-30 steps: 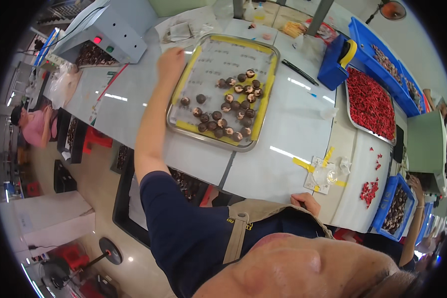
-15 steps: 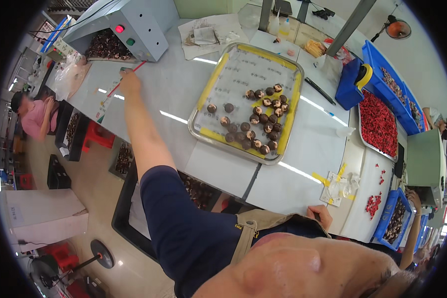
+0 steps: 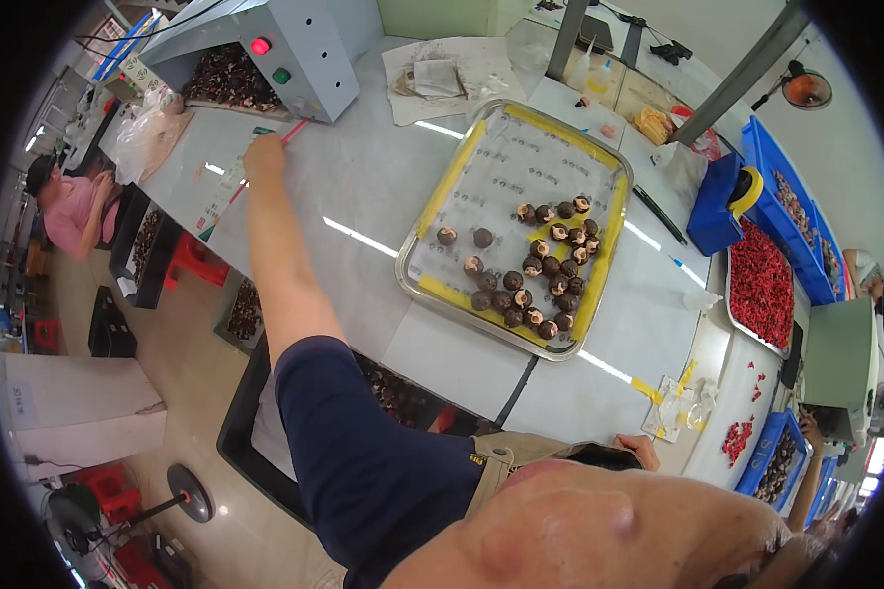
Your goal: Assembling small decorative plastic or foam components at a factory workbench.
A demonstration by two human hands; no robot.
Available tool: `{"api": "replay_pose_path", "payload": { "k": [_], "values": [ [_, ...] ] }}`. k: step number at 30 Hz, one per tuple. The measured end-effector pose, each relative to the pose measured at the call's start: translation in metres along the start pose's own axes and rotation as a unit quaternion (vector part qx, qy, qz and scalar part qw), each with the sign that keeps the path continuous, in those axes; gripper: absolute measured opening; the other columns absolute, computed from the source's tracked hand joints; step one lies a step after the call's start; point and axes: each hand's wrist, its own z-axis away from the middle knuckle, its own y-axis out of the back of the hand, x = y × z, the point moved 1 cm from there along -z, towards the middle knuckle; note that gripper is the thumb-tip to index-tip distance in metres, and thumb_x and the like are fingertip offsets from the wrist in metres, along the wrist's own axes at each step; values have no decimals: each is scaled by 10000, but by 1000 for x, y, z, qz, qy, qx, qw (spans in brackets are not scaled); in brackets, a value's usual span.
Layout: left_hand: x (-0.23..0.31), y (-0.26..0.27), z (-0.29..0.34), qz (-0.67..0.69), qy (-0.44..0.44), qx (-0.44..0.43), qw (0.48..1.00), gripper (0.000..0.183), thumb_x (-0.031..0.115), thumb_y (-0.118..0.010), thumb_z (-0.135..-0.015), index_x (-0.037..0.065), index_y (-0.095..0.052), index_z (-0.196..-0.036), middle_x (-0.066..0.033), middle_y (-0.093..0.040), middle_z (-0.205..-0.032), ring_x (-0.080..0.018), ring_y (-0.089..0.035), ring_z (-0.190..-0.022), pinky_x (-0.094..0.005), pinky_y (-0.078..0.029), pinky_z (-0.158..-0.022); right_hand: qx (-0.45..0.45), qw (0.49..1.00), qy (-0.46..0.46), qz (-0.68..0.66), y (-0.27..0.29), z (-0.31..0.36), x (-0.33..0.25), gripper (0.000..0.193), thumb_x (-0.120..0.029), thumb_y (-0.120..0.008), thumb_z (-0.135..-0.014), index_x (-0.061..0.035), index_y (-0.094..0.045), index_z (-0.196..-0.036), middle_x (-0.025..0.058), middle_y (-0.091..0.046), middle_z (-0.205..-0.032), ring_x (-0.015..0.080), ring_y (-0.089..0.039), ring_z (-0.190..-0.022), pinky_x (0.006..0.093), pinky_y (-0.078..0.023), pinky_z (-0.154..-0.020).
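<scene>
My left arm reaches across the white worktop, and my left hand (image 3: 263,160) is closed on the surface at the far left. A thin red strip (image 3: 296,130) shows on both sides of the hand, and a small green item (image 3: 262,131) shows just past its fingers; what the fingers hold is hidden. At the near table edge my right hand (image 3: 638,452) is curled, partly covered by my body. Between the hands lies a metal tray (image 3: 614,231) lined with printed paper and yellow tape. Several dark brown balls with pale patches (image 3: 532,266) sit mostly in its right half.
A grey machine (image 3: 314,59) with dark pieces inside stands beyond my left hand. To the right are a tray of red pieces (image 3: 759,285), blue bins (image 3: 791,216), a tape dispenser (image 3: 722,201) and a black pen (image 3: 660,214). One person (image 3: 74,211) sits at far left.
The view has shifted, so tray and machine appear farther right. My left hand has slid slightly left along the red strip. Less of my right hand shows.
</scene>
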Motion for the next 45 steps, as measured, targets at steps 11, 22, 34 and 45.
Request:
{"api": "replay_pose_path", "payload": {
  "k": [11,22,34,45],
  "values": [
    [87,85,62,-24,-222,63,973,145,72,-497,-796,60,-640,-816,-148,-639,-871,-316,-641,-820,-414,-521,-685,-12,997,59,41,7,0,-5,95,21,-663,-709,-27,-605,-766,61,-517,-657,114,-484,-512,228,-369,-457],
    [345,153,119,211,-554,170,787,175,60,-500,-775,66,-599,-918,-110,-581,-812,-304,-616,-777,-398,-502,-664,-11,997,66,38,10,-2,-3,104,5,-687,-702,-30,-619,-773,90,-553,-658,210,-554,-585,292,-424,-516],
    [489,156,171,140,-618,146,760,81,92,-577,-762,62,-626,-819,-85,-606,-818,-270,-644,-780,-371,-531,-642,-82,993,83,-35,23,-6,1,130,-56,-696,-722,-49,-649,-843,80,-568,-698,200,-585,-636,288,-467,-562],
    [470,148,190,274,-543,59,792,321,78,-553,-790,118,-571,-1107,-113,-572,-1037,-315,-604,-854,-414,-489,-722,-91,986,112,-80,29,-9,3,116,-45,-695,-739,-17,-642,-838,82,-582,-729,163,-589,-642,235,-449,-570]
  ]
}}
